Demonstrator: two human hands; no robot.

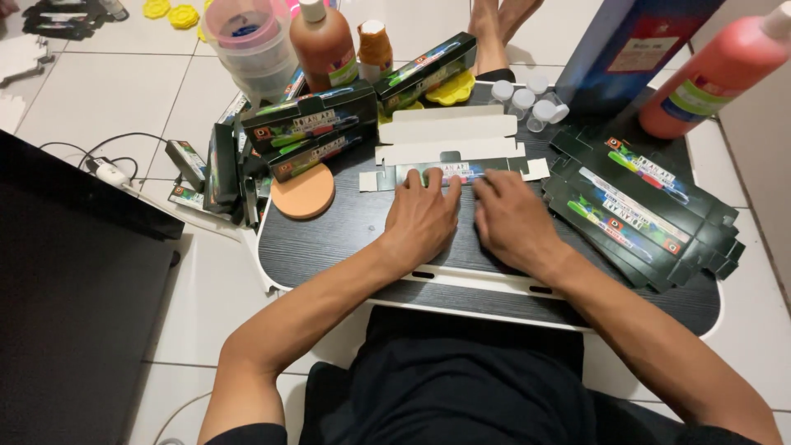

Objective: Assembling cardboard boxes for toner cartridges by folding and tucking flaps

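Bare fingers of the left hand (422, 221) and right hand (512, 222) press flat, side by side, on one unfolded carton blank (449, 151) lying white side up at the middle of the dark lap table (346, 239); neither hand grips, both palms rest down with fingertips on the blank's near printed strip. Judged from its open flaps, this blank is only at its first crease. Right of the hands, a fanned stack of flat blanks (638, 216) awaits folding. Left and beyond, finished dark boxes (309, 124) are piled, so some work is done. Further out: orange disc (303, 192), paint bottles (325, 45), small vials (527, 100)
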